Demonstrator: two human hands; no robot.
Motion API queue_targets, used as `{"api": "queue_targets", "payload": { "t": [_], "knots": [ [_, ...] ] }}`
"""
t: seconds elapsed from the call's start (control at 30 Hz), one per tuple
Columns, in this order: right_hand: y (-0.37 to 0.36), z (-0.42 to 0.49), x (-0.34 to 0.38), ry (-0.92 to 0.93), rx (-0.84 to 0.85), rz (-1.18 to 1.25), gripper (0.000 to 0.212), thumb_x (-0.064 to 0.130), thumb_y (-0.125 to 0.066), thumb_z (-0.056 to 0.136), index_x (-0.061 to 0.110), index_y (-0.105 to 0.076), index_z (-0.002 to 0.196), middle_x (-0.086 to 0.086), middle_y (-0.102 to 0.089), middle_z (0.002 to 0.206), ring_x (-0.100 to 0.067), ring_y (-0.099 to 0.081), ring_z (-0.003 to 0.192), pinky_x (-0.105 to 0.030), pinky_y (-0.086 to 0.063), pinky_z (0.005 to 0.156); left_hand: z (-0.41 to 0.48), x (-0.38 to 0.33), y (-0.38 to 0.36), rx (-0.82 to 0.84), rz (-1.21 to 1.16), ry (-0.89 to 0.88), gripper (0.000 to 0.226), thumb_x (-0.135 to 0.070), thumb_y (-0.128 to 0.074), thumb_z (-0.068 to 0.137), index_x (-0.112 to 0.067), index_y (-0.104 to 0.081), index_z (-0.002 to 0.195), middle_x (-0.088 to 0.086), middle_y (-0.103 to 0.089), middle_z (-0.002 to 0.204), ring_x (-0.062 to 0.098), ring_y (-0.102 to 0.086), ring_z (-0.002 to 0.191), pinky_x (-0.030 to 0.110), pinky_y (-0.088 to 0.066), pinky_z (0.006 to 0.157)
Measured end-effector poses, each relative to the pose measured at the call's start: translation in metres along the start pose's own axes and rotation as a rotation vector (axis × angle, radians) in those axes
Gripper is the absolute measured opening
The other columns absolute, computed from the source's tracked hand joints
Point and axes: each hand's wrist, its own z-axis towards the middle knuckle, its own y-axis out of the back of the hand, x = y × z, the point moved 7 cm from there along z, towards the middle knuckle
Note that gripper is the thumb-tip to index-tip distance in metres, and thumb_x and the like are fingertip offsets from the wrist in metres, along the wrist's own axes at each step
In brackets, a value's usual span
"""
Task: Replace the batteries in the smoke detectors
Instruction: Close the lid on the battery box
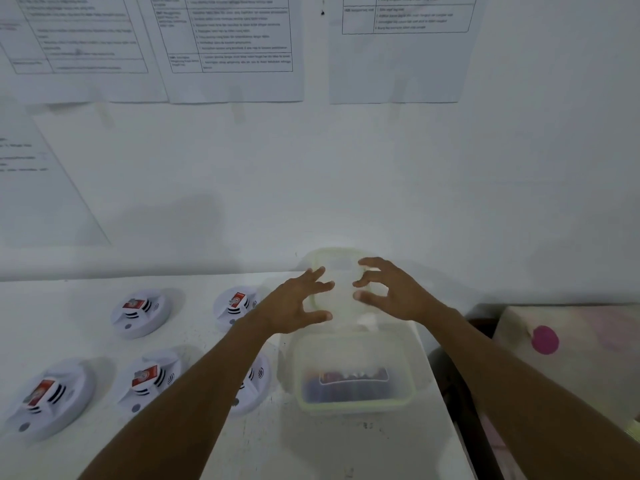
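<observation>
Several white smoke detectors lie face down on the white table, each with a red-labelled battery in its back: one [140, 313] at the back left, another [235, 306] beside it, two [48, 396] [149, 379] in front. My left forearm half hides a further one [252, 382]. A translucent box [408, 372] with dark batteries [349, 379] inside stands open at the right. Its lid [343, 299] lies behind it by the wall. My left hand [294, 303] and my right hand [391, 292] hover over the lid with fingers spread and bent, holding nothing.
Printed sheets [228, 46] hang on the white wall behind the table. The table's right edge [446, 410] runs just past the box. Beyond it is a pale cloth-covered surface [588, 358] with a pink dot.
</observation>
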Motion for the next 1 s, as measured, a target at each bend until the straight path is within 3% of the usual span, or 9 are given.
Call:
{"api": "queue_targets", "payload": {
  "t": [0.1,0.23,0.3,0.37,0.47,0.57,0.67,0.8,1.0],
  "knots": [
    [-0.003,0.006,0.005,0.058,0.042,-0.077,0.031,0.052,-0.056,0.092,0.029,-0.061,0.113,0.013,-0.034,0.154,-0.006,-0.016,0.147,-0.031,-0.017,0.118,0.000,0.002,0.008,0.015,-0.028,-0.045,0.051,-0.034,-0.066,0.090,-0.028,-0.051,0.139,-0.007,-0.032,0.156,0.012,-0.028,0.145,0.023,-0.018,0.113],
    [-0.006,0.001,0.006,0.089,-0.017,-0.165,0.039,0.050,-0.054,0.094,0.032,-0.058,0.129,0.009,-0.049,0.143,-0.012,-0.041,0.132,-0.039,-0.030,0.111,-0.007,0.021,0.020,-0.109,0.050,0.024,0.042,-0.020,-0.054,0.098,-0.032,-0.051,0.139,-0.005,-0.035,0.155,0.016,-0.032,0.142,0.030,-0.024,0.118],
    [-0.007,-0.005,0.012,0.118,-0.037,-0.201,0.041,0.053,-0.057,0.088,0.035,-0.060,0.125,0.012,-0.054,0.126,-0.008,-0.044,0.118,-0.035,-0.029,0.102,-0.012,0.024,0.022,-0.156,0.019,0.104,0.041,-0.030,-0.049,0.100,-0.032,-0.049,0.141,-0.005,-0.032,0.156,0.015,-0.028,0.145,0.041,-0.027,0.118],
    [-0.005,-0.009,0.017,0.131,-0.082,-0.213,0.043,0.058,-0.061,0.082,0.038,-0.063,0.120,0.014,-0.053,0.113,-0.005,-0.041,0.111,-0.035,-0.028,0.101,-0.015,0.020,0.018,-0.109,0.016,0.181,0.062,-0.058,-0.050,0.091,-0.032,-0.041,0.146,-0.011,-0.024,0.159,0.011,-0.018,0.148,0.041,-0.022,0.120],
    [-0.003,-0.007,0.012,0.098,-0.073,-0.172,0.049,0.056,-0.072,0.077,0.039,-0.061,0.122,0.010,-0.046,0.135,-0.010,-0.032,0.131,-0.036,-0.023,0.109,-0.015,0.009,0.011,-0.058,0.025,0.155,0.090,-0.077,-0.053,0.071,-0.035,-0.035,0.148,-0.012,-0.013,0.162,0.010,-0.014,0.149,0.036,-0.018,0.118],
    [-0.006,-0.005,-0.001,0.003,0.054,-0.061,0.063,0.056,-0.077,0.073,0.043,-0.053,0.130,0.010,-0.031,0.155,-0.009,-0.017,0.146,-0.031,-0.017,0.115,-0.015,0.006,0.010,-0.065,-0.010,0.134,0.082,-0.061,-0.066,0.078,-0.033,-0.035,0.149,-0.009,-0.009,0.163,0.011,-0.014,0.149,0.030,-0.015,0.117],
    [0.000,-0.003,-0.007,-0.035,0.092,-0.046,0.071,0.054,-0.081,0.069,0.043,-0.052,0.132,0.013,-0.032,0.155,-0.004,-0.020,0.144,-0.025,-0.017,0.116,-0.015,0.007,0.008,-0.046,0.005,0.122,0.085,-0.058,-0.069,0.079,-0.033,-0.031,0.150,-0.009,-0.005,0.163,0.009,-0.011,0.149,0.029,-0.015,0.117],
    [0.000,-0.005,-0.015,-0.049,0.081,0.007,0.069,0.058,-0.080,0.065,0.051,-0.052,0.127,0.012,-0.020,0.160,-0.007,-0.016,0.145,-0.032,-0.022,0.116,-0.012,0.009,0.008,-0.059,0.013,0.114,0.080,-0.055,-0.067,0.082,-0.032,-0.033,0.150,-0.009,-0.007,0.163,0.010,-0.014,0.149,0.029,-0.018,0.116],
    [0.001,-0.004,-0.015,-0.064,0.024,0.011,0.063,0.056,-0.084,0.062,0.049,-0.056,0.118,0.007,-0.030,0.154,-0.008,-0.026,0.143,-0.026,-0.022,0.111,-0.010,0.014,0.008,-0.089,0.030,0.072,0.076,-0.052,-0.068,0.083,-0.031,-0.036,0.149,-0.007,-0.011,0.163,0.010,-0.014,0.149,0.025,-0.016,0.114]
  ]
}}
